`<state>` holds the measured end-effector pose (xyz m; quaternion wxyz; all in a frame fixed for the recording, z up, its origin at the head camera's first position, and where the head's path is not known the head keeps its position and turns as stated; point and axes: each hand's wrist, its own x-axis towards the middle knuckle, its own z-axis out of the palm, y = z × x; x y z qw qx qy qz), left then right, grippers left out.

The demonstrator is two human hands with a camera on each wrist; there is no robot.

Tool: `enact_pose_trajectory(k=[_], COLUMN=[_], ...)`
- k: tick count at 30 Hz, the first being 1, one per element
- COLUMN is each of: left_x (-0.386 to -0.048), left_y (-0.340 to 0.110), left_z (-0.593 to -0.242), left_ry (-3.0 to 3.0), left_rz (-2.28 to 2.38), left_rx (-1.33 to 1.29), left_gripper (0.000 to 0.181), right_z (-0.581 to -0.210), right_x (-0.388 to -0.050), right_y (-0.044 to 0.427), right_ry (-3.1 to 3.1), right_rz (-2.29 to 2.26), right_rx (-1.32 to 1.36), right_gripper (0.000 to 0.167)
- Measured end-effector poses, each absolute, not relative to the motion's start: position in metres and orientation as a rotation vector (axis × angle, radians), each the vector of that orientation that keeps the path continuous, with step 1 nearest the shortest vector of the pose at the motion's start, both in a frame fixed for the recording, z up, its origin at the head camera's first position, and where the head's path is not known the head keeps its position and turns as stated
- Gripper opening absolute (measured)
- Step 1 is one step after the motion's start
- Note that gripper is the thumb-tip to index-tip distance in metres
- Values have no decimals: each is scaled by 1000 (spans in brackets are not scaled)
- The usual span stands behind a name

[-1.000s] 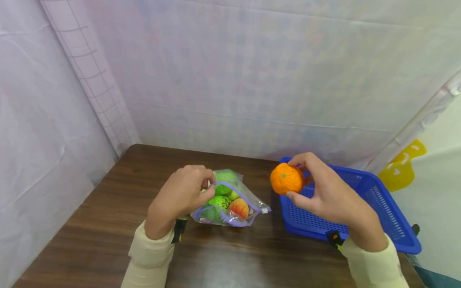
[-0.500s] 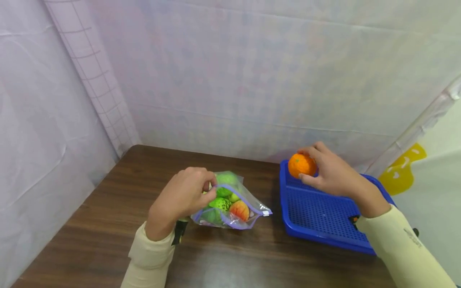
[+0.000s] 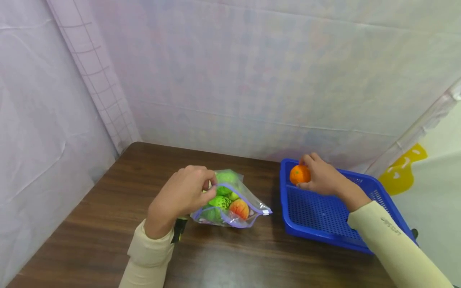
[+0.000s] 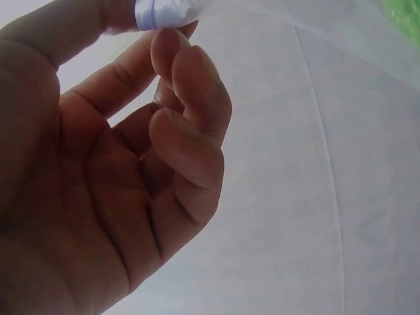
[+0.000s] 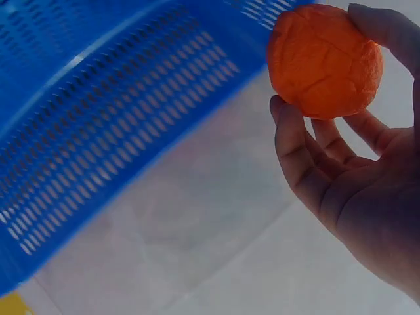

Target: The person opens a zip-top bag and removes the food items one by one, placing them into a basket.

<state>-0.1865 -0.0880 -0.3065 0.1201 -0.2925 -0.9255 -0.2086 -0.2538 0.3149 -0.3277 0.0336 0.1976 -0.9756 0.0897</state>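
Note:
In the head view my right hand (image 3: 322, 176) grips an orange mandarin (image 3: 299, 175) over the back left corner of a blue plastic basket (image 3: 324, 238). The right wrist view shows the mandarin (image 5: 325, 62) between thumb and fingers, beside the slotted basket wall (image 5: 118, 125). My left hand (image 3: 187, 194) pinches the rim of a clear zip bag (image 3: 255, 202) with a purple edge. Inside the bag lie several green fruits (image 3: 219, 203) and a red-orange fruit (image 3: 239, 209). A bit of the bag's edge (image 4: 154, 13) shows at the left thumb in the left wrist view.
Everything stands on a dark wooden table (image 3: 108, 208). A pale cloth wall (image 3: 230, 80) rises right behind the table's back edge. On the right-hand cloth is a yellow shape (image 3: 397, 178), beyond the basket.
My right hand has carried the mandarin right from near the basket's left edge to its back left corner, then lowered it a little. The left hand and bag have stayed nearly still.

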Motion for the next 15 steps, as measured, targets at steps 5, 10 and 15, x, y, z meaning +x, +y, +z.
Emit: enact_pose_trajectory(k=[5,10,15], left_x=[-186,-185,-185], left_y=[-86,-86,-87], left_z=[-308,-308,-309], left_ry=[-2734,-2748,-2740], left_rz=[-621,-621,-627], left_rx=[-861,-847,-840], left_gripper=[8,9,9], right_z=[-346,-354,-361], right_x=[-263,-269,-275], right_y=[317,315,311], right_ry=[-3064,-3069,-3053], right_rz=[293,289,312], right_rx=[543,517,510], right_gripper=[64,63,62])
